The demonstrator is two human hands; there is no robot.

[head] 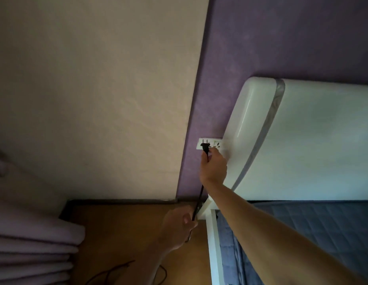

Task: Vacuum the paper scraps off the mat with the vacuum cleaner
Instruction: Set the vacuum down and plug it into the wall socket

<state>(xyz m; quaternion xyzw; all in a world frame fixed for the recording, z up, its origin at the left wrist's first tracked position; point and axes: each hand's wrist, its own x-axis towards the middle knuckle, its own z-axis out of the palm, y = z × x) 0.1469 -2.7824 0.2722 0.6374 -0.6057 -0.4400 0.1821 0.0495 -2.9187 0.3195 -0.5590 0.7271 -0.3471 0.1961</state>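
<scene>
On the purple wall, the right hand pinched the seemingly light, rigid plug by its body at the socket, while below the socket the left hand gripped the limp cord.

**Head camera, close on a room corner**

A single wide-angle camera, worn on the person's head, looks forward and down into the corner where a cream plastered wall meets a purple wall. It sits near — the right hand lies at mid-frame, the left hand lower, both arms entering from the bottom edge. A glossy white headboard fills the right side; brown wooden floor shows bottom centre.
</scene>
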